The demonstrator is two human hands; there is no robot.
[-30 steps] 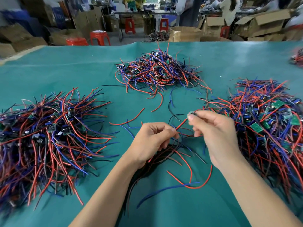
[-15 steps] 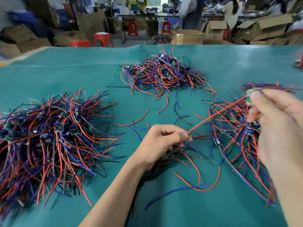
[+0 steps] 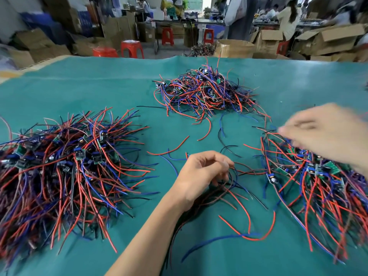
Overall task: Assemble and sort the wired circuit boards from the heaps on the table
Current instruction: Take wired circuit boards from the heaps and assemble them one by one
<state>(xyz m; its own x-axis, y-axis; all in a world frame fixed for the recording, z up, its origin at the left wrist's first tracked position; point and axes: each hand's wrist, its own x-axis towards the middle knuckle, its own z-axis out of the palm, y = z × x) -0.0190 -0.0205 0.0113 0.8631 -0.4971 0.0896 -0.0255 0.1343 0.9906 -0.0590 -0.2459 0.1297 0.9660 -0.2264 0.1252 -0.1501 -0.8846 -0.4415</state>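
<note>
Green-covered table [image 3: 99,92] with three heaps of wired boards. Left heap [image 3: 65,168] large, red, blue and black wires fanning outward, small boards showing near its top. Far heap [image 3: 205,92] smaller, at the middle back. Right heap [image 3: 310,182] under and beside the right hand [image 3: 326,134]. Right hand blurred above that heap, fingers pointing left; cannot tell whether spread or pinching anything, nor whether touching the wires. Left hand [image 3: 203,172] near the table's middle, fingers loosely curled, fingertips down among a small bunch of loose wires [image 3: 235,188] lying just below and right of it; no clear pinch visible. Stray red and blue wires [image 3: 239,236] scattered on the cloth nearer the body, apart from both hands. Cardboard boxes [image 3: 235,47] and red stools [image 3: 131,48] beyond the table's far edge.
</note>
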